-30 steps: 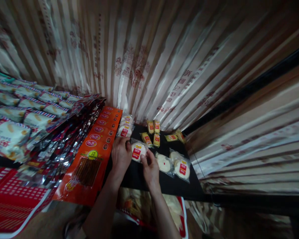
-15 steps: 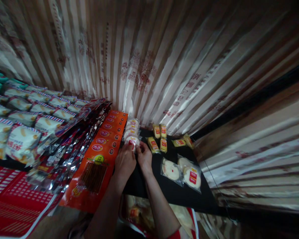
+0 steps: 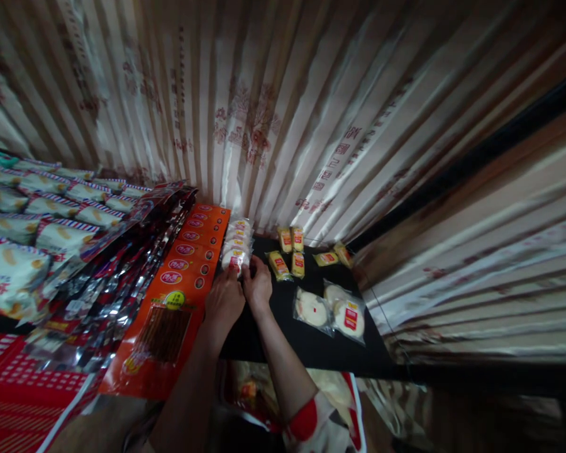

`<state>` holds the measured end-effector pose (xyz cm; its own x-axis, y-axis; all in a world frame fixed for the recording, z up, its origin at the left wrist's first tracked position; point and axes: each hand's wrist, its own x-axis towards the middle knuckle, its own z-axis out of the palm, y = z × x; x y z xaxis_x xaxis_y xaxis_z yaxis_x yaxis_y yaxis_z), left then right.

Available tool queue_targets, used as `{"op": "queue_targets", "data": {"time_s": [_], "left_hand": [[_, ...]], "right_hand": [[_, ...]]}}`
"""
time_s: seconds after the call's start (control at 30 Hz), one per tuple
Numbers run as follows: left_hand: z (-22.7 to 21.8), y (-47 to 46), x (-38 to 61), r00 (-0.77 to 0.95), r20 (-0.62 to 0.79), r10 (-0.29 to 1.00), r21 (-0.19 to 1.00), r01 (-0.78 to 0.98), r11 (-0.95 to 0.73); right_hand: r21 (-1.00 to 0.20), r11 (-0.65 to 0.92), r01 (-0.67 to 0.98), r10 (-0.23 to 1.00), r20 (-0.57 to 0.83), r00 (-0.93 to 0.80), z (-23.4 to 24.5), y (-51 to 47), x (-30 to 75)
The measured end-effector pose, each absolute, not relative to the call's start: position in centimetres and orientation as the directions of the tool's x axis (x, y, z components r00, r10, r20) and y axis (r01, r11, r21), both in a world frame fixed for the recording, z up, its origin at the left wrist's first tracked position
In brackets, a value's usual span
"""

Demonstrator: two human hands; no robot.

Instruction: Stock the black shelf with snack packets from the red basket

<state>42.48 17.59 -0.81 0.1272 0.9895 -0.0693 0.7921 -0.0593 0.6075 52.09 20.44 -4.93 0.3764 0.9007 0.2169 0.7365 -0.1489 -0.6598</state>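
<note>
On a black shelf (image 3: 311, 346), a row of round white cakes in clear wrappers with red labels (image 3: 236, 240) runs back toward the wall. My left hand (image 3: 224, 301) and my right hand (image 3: 257, 284) both pinch the nearest wrapped cake (image 3: 234, 259) at the front of that row, fingers closed on its edge. Two more wrapped round cakes (image 3: 311, 309) (image 3: 348, 316) lie loose on the shelf to the right of my hands.
Small yellow packets (image 3: 287, 251) lie behind the loose cakes. Orange snack packs (image 3: 183, 283) overlap to the left, then shiny dark packs (image 3: 117, 264) and white striped bags (image 3: 38, 220). Striped wallpaper (image 3: 283, 113) backs the shelf. An open bag (image 3: 330, 390) sits below.
Both hands carried the wrapped cake from the middle of the shelf back and left, setting it at the front of the row. The camera view shifted slightly.
</note>
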Motion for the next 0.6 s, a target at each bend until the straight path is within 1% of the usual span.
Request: {"op": "queue_targets", "data": {"time_s": [0.07,0.13,0.17,0.23,0.33,0.4,0.5,0.6], "left_hand": [[-0.7,17.5,42.5,0.124,-0.052,0.991,0.607,0.791,-0.067],[-0.5,17.3,42.7,0.129,-0.014,0.991,0.601,0.793,-0.095],[-0.3,17.2,42.8,0.128,-0.001,0.992,0.594,0.798,-0.102],[0.1,16.9,43.1,0.114,-0.008,0.993,0.582,0.808,-0.088],[0.5,16.5,43.9,0.134,-0.073,0.988,0.634,0.771,-0.058],[0.4,16.1,44.6,0.207,-0.115,0.972,0.702,0.709,-0.068],[-0.2,15.5,45.8,0.346,-0.122,0.930,0.749,0.647,-0.142],[-0.9,14.6,46.7,0.473,-0.063,0.879,0.728,0.624,-0.284]], "right_hand": [[-0.662,-0.048,0.748,0.887,0.316,0.336,-4.4,19.1,52.8],[-0.626,0.063,0.777,0.863,0.426,0.273,-3.9,17.1,54.3],[-0.594,0.096,0.799,0.853,0.463,0.242,-3.7,15.9,55.5],[-0.531,0.078,0.844,0.836,0.495,0.234,-3.8,13.4,58.2],[-0.417,-0.036,0.908,0.834,0.488,0.257,-4.8,10.1,62.5],[-0.366,-0.069,0.928,0.842,0.477,0.250,-5.7,8.6,64.4],[-0.336,-0.049,0.941,0.867,0.453,0.207,-6.6,7.0,65.1],[-0.339,-0.004,0.941,0.915,0.379,0.141,-6.3,6.0,63.8]]}}
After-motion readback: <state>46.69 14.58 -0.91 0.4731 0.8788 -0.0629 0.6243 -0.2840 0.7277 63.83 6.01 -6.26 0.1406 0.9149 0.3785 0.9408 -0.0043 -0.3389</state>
